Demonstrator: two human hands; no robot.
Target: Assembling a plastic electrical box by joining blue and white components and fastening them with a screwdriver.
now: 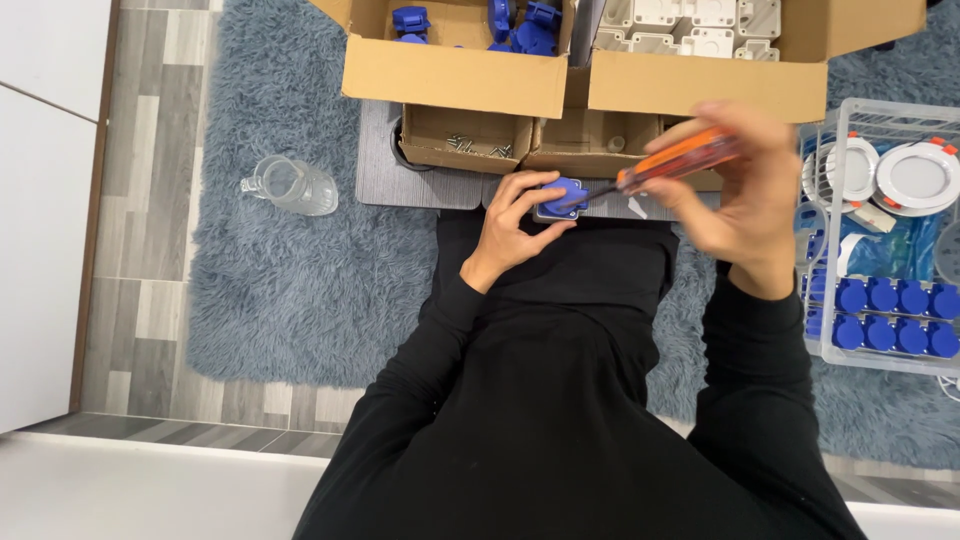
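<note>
**Screwdriver on a blue socket part, boxes and basket close by**

Head view: the person sits on a grey shaggy rug (300,290), looking down at both hands. The left hand (515,225) grasps a small blue socket part (562,198) on its grey base, holding it against a grey board (400,180) that lies in front of the lap. The right hand (740,195) is clenched round the handle of an orange screwdriver (680,160), its dark shaft angled down to the blue part — the tip seems to touch it, though the exact spot is too small to tell.

What could go wrong, as I judge it: the tip could slip off and jab the left fingers, which lie just beside it, since the part is steadied only by that one hand. A loose screw could drop into the deep rug and be hard to find.

Containers: a large cardboard box (455,75) holds blue plastic parts; its neighbour (700,90) holds white housings. A small cardboard tray (465,140) below holds loose screws. At the right, a white wire basket (830,350) holds round white fittings and rows of blue caps. A clear glass jug (290,185) lies on the rug, well apart to the left.
</note>
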